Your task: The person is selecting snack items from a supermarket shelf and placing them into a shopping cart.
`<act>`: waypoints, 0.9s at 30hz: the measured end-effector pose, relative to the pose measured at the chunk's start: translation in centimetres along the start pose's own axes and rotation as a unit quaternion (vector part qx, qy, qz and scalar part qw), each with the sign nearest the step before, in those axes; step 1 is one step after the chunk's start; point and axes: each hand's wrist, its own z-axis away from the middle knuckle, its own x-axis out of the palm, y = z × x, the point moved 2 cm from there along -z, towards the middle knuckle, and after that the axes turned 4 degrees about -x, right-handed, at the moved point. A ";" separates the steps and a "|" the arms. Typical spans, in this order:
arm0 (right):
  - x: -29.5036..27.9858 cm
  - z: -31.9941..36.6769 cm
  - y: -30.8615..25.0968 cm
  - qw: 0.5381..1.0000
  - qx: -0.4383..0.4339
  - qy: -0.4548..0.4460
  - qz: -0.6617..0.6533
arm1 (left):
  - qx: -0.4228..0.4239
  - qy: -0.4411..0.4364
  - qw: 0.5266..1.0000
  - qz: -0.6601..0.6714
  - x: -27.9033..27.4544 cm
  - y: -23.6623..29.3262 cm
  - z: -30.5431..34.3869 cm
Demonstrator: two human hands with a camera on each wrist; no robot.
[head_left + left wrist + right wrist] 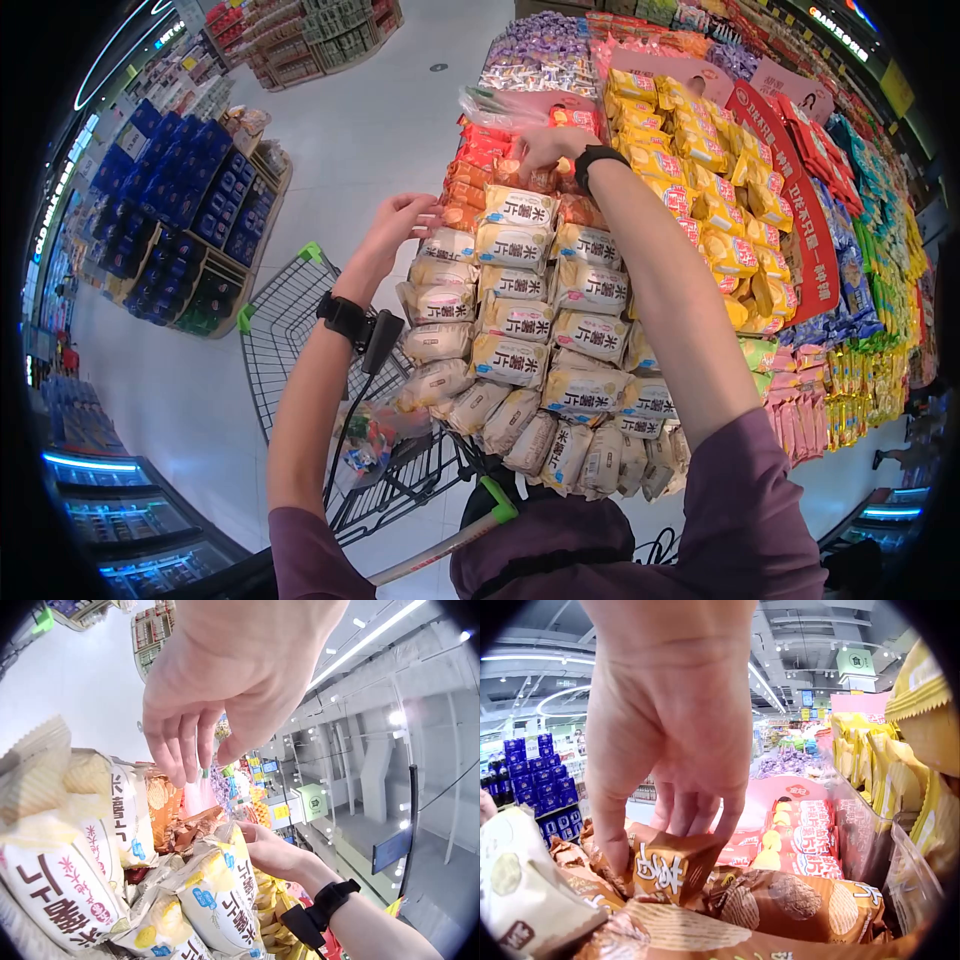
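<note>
My right hand [552,147] reaches over the far end of the chip display. In the right wrist view its thumb and fingers grip the end of a brown snack bag [667,864] among other brown bags [795,900]. My left hand [395,228] hovers at the display's left side with loosely bent fingers, holding nothing. Its fingertips are close to the orange-brown bags [461,217]. White chip bags [515,247] with dark lettering are stacked in rows nearer to me, below both hands.
Yellow snack bags [715,190] fill the section to the right, behind a clear divider [911,862]. Red bags [802,832] lie beyond the brown ones. A shopping cart [290,330] with green corners stands at the left. Farther left is a stack of blue drink packs [180,165].
</note>
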 end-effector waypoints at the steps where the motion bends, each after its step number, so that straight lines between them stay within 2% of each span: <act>1: -0.6 0.2 -0.5 1.000 -0.018 0.023 0.008 | 0.003 0.009 1.000 0.007 -0.2 0.1 0.2; 3: -1.8 0.9 -1.6 0.996 -0.053 0.071 0.022 | 0.010 0.025 0.999 0.020 -0.4 0.3 0.5; 9: -3.7 2.1 -3.9 0.983 -0.094 0.138 -0.075 | 0.077 0.079 0.992 0.060 -0.5 1.4 1.0; 10: -4.1 2.5 -4.6 0.986 -0.085 0.144 -0.010 | 0.094 0.090 0.989 0.073 -0.3 2.0 1.3; 13: -5.0 5.0 -7.6 0.993 -0.064 0.039 -0.090 | 0.139 0.107 0.978 0.116 0.4 3.8 2.3; 17: -5.4 8.1 -10.7 0.982 -0.126 0.076 -0.117 | 0.158 0.064 0.963 0.209 1.3 5.4 3.9; 21: -5.3 11.3 -13.1 0.984 -0.159 0.014 -0.072 | 0.122 0.009 0.944 0.306 2.8 5.8 5.4; 27: -4.1 16.8 -16.2 0.969 -0.232 -0.016 -0.082 | 0.070 -0.035 0.968 0.240 6.1 6.0 10.9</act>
